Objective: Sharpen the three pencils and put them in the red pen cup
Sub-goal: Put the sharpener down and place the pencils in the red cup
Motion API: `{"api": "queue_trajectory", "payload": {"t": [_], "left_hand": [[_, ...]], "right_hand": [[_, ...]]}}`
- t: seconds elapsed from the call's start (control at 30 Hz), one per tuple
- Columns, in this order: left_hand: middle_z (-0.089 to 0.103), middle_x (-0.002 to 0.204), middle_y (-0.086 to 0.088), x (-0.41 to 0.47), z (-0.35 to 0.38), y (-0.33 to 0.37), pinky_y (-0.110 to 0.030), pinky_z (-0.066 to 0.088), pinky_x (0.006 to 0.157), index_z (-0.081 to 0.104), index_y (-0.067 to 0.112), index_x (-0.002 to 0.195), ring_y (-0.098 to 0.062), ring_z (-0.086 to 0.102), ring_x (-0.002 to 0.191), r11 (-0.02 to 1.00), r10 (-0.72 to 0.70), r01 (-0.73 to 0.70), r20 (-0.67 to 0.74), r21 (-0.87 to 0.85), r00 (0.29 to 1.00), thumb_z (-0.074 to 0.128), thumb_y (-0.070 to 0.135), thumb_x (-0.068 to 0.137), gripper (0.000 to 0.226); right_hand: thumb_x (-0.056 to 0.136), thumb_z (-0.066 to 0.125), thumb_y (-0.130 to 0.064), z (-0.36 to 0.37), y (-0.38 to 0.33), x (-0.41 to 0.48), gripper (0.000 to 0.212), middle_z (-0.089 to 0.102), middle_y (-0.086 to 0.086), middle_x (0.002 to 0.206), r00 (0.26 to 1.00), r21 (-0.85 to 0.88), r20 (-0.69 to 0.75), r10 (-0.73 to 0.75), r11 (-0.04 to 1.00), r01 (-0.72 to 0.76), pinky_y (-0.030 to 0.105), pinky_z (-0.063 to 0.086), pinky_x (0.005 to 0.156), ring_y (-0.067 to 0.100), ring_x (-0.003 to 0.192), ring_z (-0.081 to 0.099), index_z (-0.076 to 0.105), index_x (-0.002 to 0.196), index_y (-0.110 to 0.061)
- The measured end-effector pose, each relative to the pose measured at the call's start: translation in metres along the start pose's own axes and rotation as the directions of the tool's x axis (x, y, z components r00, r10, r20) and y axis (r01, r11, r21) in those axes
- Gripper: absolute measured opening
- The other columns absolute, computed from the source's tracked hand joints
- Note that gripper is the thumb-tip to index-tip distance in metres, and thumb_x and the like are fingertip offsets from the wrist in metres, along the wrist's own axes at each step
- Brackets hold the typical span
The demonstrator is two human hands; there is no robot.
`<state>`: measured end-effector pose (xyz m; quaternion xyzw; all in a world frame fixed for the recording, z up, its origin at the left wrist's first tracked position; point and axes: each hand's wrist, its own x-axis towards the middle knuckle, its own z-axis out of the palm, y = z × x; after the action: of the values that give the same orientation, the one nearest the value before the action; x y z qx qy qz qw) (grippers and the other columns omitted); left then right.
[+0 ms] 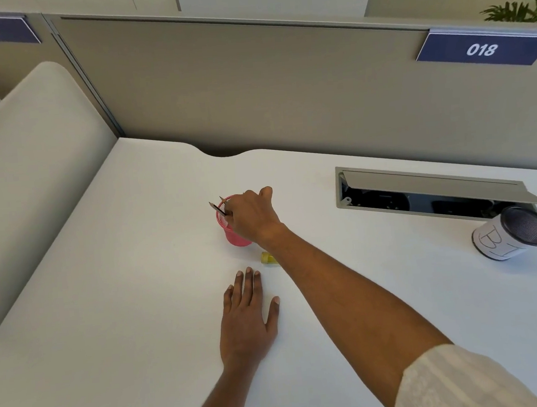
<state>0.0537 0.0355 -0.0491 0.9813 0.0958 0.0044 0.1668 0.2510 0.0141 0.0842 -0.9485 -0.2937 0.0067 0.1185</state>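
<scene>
the right hand (250,216) reaches out over the red pen cup (232,233), fingers curled down at its rim; whether they pinch a pencil or are just letting go i cannot tell, as the knuckles hide the fingertips. two pencils (218,207) poke out of the cup with points up, leaning to the left; a third is not visible, perhaps hidden under the hand. the left hand (248,311) lies flat on the desk (107,296), fingers lightly spread, holding nothing. the likely trouble is the cup: it looks light, nothing steadies it, and a nudge from the palm or wrist on the way out could tip it leftward, where the pencils already lean. a point could also snap if a pencil is dropped hard. the yellow sharpener (269,258) sits just under the right forearm, near the cup's base, and could be swept aside. a white-wrapped mesh cup (510,235) and the open cable hatch (433,190) stand well apart to the right, out of the way.
</scene>
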Motion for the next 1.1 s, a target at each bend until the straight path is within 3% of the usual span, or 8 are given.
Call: {"api": "queue_trajectory", "payload": {"t": [0.33, 0.47, 0.6, 1.1], "left_hand": [[0.017, 0.172, -0.001, 0.001, 0.001, 0.0, -0.04, 0.012, 0.128, 0.022, 0.017, 0.164, -0.019, 0.01, 0.16, 1.0, 0.001, -0.001, 0.008, 0.012, 1.0, 0.032, 0.057, 0.106, 0.071], [0.017, 0.171, -0.002, 0.0, 0.0, 0.0, -0.041, 0.013, 0.128, 0.022, 0.016, 0.164, -0.02, 0.011, 0.16, 1.0, 0.004, -0.004, 0.003, 0.005, 1.0, 0.033, 0.056, 0.106, 0.071], [0.014, 0.171, 0.0, 0.0, 0.001, 0.0, -0.04, 0.011, 0.128, 0.02, 0.017, 0.164, -0.019, 0.009, 0.159, 1.0, 0.002, -0.002, 0.003, 0.007, 1.0, 0.033, 0.057, 0.106, 0.072], [0.018, 0.171, -0.001, 0.001, 0.0, 0.0, -0.039, 0.011, 0.128, 0.022, 0.018, 0.164, -0.018, 0.01, 0.159, 1.0, -0.014, 0.014, 0.017, 0.012, 1.0, 0.034, 0.059, 0.106, 0.072]], "right_hand": [[0.095, 0.059, -0.028, 0.009, -0.001, 0.011, 0.017, 0.07, -0.001, 0.088, 0.998, -0.128, 0.064, -0.011, 0.992, 0.019, 0.045, 0.028, 0.086, 0.022, 0.084, 0.063, 0.053, 0.08, -0.022], [0.094, 0.058, -0.028, 0.009, 0.004, 0.014, 0.009, 0.072, -0.001, 0.095, 0.995, -0.124, 0.097, -0.005, 0.992, 0.017, 0.045, 0.028, 0.087, 0.022, 0.091, 0.064, 0.064, 0.09, -0.022], [0.092, 0.063, -0.028, 0.005, 0.006, 0.013, 0.017, 0.071, 0.001, 0.101, 0.993, -0.147, 0.118, -0.009, 0.989, 0.026, 0.046, 0.03, 0.093, 0.022, 0.098, 0.065, 0.069, 0.106, -0.02], [0.094, 0.063, -0.034, -0.001, -0.002, 0.012, 0.023, 0.074, 0.001, 0.105, 0.997, -0.024, 0.046, 0.06, 0.998, -0.059, 0.045, 0.03, 0.092, 0.022, 0.101, 0.066, 0.072, 0.109, -0.02]]}}
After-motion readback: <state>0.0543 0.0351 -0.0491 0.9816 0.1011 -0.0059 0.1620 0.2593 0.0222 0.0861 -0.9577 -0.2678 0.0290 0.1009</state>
